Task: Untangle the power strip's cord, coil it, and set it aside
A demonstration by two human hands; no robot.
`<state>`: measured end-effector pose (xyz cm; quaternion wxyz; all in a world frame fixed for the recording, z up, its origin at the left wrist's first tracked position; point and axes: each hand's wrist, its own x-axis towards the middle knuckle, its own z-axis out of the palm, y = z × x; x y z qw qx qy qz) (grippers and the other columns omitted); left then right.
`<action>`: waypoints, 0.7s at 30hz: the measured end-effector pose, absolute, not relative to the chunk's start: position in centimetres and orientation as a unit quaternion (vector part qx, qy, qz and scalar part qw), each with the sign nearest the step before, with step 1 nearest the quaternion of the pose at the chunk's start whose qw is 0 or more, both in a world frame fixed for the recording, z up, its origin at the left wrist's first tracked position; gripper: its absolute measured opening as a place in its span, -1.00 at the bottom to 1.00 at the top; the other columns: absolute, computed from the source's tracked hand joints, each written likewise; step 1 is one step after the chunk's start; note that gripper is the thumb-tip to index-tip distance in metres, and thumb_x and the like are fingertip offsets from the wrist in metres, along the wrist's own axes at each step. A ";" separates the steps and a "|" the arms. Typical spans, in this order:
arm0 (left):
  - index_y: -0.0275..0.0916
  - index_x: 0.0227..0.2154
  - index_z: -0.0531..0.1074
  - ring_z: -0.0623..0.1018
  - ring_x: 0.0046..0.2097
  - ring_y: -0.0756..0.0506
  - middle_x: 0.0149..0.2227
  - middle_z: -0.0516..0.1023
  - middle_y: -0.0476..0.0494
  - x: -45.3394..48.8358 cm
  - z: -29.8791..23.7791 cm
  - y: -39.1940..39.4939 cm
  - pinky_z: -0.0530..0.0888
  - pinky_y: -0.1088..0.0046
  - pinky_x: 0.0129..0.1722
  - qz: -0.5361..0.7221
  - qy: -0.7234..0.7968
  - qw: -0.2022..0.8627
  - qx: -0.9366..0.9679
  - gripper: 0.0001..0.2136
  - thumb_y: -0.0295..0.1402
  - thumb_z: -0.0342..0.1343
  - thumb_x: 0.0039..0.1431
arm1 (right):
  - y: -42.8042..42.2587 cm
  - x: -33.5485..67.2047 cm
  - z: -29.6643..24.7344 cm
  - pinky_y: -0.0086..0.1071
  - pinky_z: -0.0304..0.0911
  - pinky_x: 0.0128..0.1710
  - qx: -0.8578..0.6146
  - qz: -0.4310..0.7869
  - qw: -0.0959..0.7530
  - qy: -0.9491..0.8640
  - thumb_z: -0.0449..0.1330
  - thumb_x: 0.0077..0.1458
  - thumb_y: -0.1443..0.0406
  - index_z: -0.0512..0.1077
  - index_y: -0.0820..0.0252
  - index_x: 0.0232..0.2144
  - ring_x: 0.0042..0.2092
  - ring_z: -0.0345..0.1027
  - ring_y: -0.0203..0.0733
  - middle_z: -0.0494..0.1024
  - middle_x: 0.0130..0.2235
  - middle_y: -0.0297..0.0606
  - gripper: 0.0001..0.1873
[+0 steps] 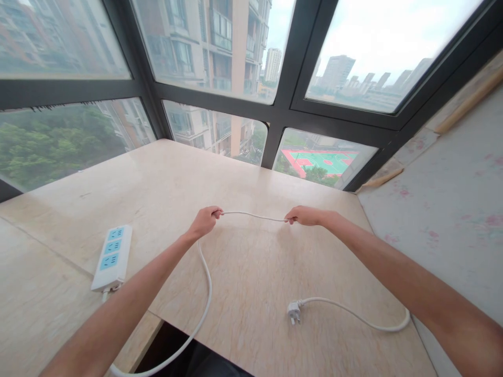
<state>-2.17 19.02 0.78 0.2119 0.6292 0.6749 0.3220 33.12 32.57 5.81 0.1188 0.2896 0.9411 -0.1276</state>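
Diffuse daylight entered through windows, top of frame; sky washed out, upper right; my right hand cast faint shadow; edges stretched.

The cord is plain white, as is the casing of the power strip, whose three socket panels are light blue with dark slots. The plug is white to pale grey. Pale beige covers the worktop, with faint tan veining. The window frame is dark grey, nearly black. Small pink flowers pattern the whitish wall, edged with tan strips. Outside, the trees are green, the sports court green bordered in pinkish red, the nearest building beige and grey, and the sky whitish.
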 end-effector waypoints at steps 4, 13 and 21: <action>-0.27 -0.50 0.42 0.47 -0.34 -0.10 -0.42 0.52 -0.15 -2.5 0.0 19.1 0.33 0.41 -0.29 0.324 0.681 0.206 0.624 -0.74 -0.30 -0.14 0.07 | 33.0 32.6 7.2 -0.34 0.08 -0.18 0.304 -0.031 0.076 0.949 0.03 0.12 0.45 0.53 0.23 -0.39 -0.19 0.33 -0.13 0.55 -0.32 -0.13 -0.74; -0.28 -0.41 0.48 0.50 -0.27 -0.13 -0.38 0.55 -0.16 -2.6 0.3 19.1 0.35 0.40 -0.21 0.346 0.727 0.152 0.573 -0.74 -0.33 -0.12 0.07 | 33.1 33.2 7.6 -0.38 0.02 -0.35 0.359 -0.063 0.072 0.929 -0.05 0.27 0.02 0.49 0.17 -0.38 -0.33 0.32 -0.18 0.52 -0.39 -0.19 -0.54; -0.31 -0.34 0.50 0.52 -0.24 -0.16 -0.33 0.57 -0.20 -6.6 -0.5 17.7 0.36 0.40 -0.23 0.304 0.822 0.130 0.463 -0.72 -0.32 -0.10 0.07 | 35.1 40.4 8.6 -0.38 0.10 -0.35 0.389 -0.361 0.140 0.836 0.02 0.14 -0.06 0.48 0.31 -0.36 -0.44 0.18 -0.29 0.34 -0.52 -0.28 -0.46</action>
